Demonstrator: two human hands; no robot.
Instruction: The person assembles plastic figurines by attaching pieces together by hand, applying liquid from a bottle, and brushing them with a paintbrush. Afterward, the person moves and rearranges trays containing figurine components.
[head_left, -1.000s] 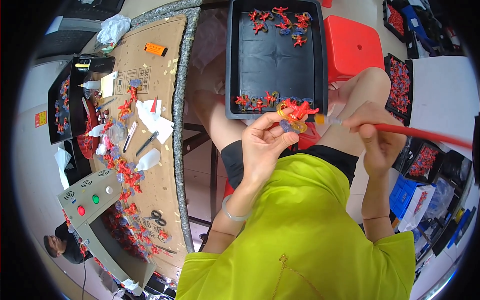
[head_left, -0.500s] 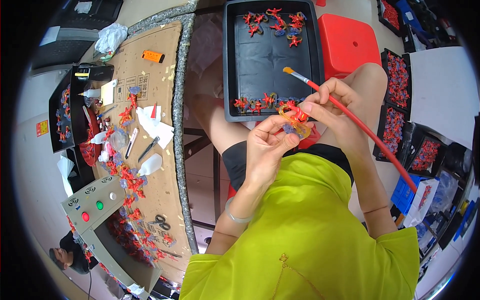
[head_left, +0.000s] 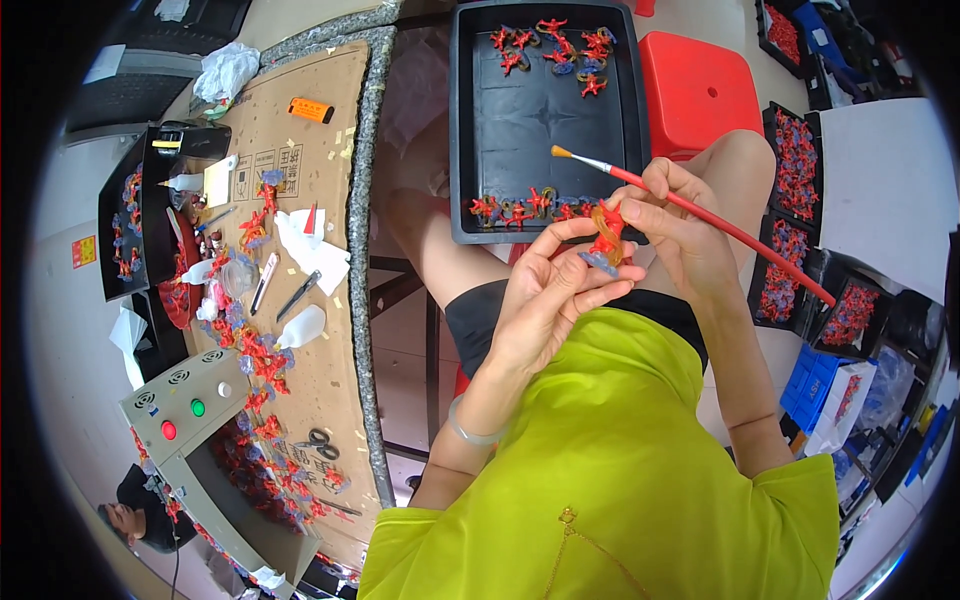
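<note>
A small red figurine (head_left: 607, 237) with a yellowish swirl and a translucent blue-violet base is between my hands, above my lap. My left hand (head_left: 540, 300) is closed on it, fingers around its base and lower side. A long red-handled paintbrush (head_left: 745, 237) lies across the fingers of my right hand (head_left: 688, 228), its yellowish bristle tip pointing left over the tray. The right thumb and fingertips also touch the figurine's upper end. Just beyond my hands, a black tray (head_left: 540, 120) holds similar figurines in groups along its near and far ends.
A red stool (head_left: 700, 90) stands right of the tray. On the left, a cardboard-covered table (head_left: 325, 180) carries figurines, white bottles (head_left: 302, 327), scissors (head_left: 318, 444), an orange box (head_left: 311, 110) and a grey machine (head_left: 190, 400). Crates of figurines (head_left: 797, 160) stand far right. Another person is at lower left.
The figurine has been turned more upright in my fingers, its base now pointing down. The left fingers have shifted around it. The brush has tilted flatter, its tip moving slightly left.
</note>
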